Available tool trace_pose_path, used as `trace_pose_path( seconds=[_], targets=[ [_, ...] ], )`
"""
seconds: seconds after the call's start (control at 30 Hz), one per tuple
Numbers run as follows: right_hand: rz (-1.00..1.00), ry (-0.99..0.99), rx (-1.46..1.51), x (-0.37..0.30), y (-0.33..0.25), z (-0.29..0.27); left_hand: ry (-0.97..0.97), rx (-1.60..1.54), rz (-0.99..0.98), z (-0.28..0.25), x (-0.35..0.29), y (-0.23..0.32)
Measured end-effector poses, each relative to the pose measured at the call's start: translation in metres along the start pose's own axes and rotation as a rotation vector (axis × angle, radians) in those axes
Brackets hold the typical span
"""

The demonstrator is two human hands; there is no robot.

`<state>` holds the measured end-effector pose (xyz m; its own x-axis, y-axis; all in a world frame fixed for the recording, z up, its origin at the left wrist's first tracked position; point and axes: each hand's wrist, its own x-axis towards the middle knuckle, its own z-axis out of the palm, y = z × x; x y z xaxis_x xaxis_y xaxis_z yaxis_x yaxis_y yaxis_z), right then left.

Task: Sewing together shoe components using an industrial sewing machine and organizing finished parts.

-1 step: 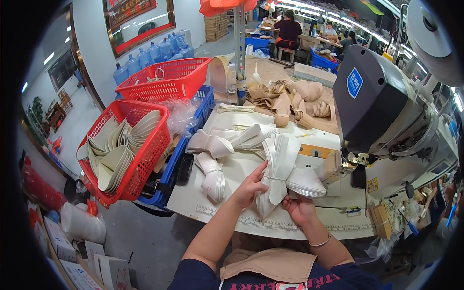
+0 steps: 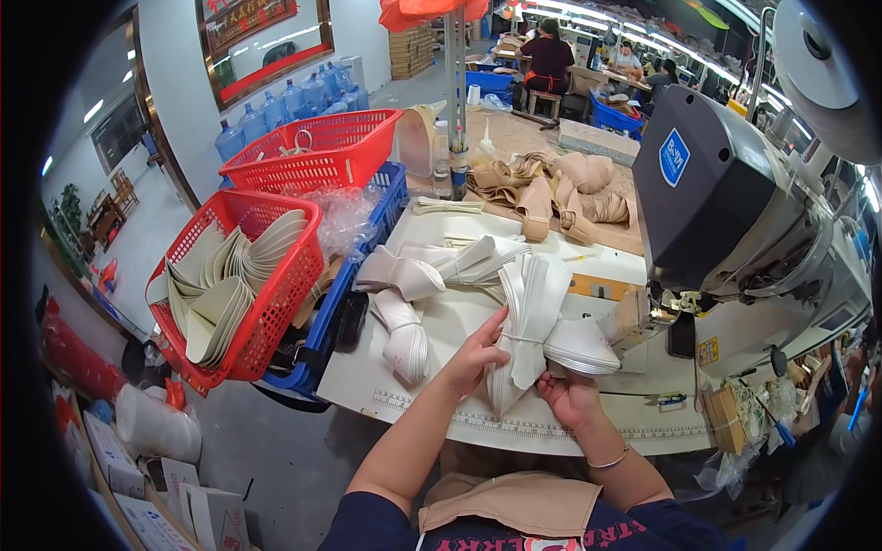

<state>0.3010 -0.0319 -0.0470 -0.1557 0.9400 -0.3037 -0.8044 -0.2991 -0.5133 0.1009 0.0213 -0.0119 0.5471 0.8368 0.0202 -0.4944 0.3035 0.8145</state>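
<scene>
A bundle of thin white cut pieces [image 2: 528,312], tied round its middle with a thin band, stands tilted over the table edge. My left hand [image 2: 478,356] grips its left side, thumb near the band and fingers partly behind it. At its lower right, my right hand [image 2: 570,397] has curled fingers, the tips partly hidden below a curved white stack [image 2: 583,347]; what they pinch does not show. More tied white bundles lie to the left: a rolled one [image 2: 404,340], another [image 2: 401,274] behind it, and a flatter one [image 2: 478,257] farther back.
A sewing machine [image 2: 694,193] stands at the right. Tan bundles [image 2: 574,188] lie at the back. On the left, a red basket [image 2: 266,321] of pale pieces and another red basket [image 2: 312,151] rest by a blue crate [image 2: 390,197]. A ruler strip [image 2: 478,421] follows the near table edge.
</scene>
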Motion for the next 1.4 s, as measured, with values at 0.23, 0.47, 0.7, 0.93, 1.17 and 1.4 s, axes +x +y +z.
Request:
trace_pose_path(
  seconds=[0.23, 0.47, 0.7, 0.93, 1.17, 1.4],
  targets=[
    [-0.001, -0.020, -0.021, 0.001, 0.000, -0.003, 0.020, 0.035, 0.023, 0.004, 0.000, 0.001],
    [0.006, -0.015, -0.048, -0.001, 0.000, 0.000, 0.105, -0.001, 0.008, -0.001, 0.003, -0.001],
    [0.012, -0.093, -0.154, -0.003, -0.001, 0.006, 0.138, -0.257, 0.139, -0.004, 0.005, 0.007],
    [-0.493, 0.135, -0.713, -0.009, -0.003, -0.006, 0.391, 0.126, 0.056, -0.009, 0.010, -0.002],
    [-0.724, -0.032, -1.306, -0.062, -0.024, -0.051, 0.406, 0.191, -0.024, 0.006, -0.012, -0.008],
    [-0.614, 0.018, -1.323, -0.058, -0.021, -0.050, 0.549, 0.749, 0.320, 0.009, -0.038, -0.041]
  ],
)
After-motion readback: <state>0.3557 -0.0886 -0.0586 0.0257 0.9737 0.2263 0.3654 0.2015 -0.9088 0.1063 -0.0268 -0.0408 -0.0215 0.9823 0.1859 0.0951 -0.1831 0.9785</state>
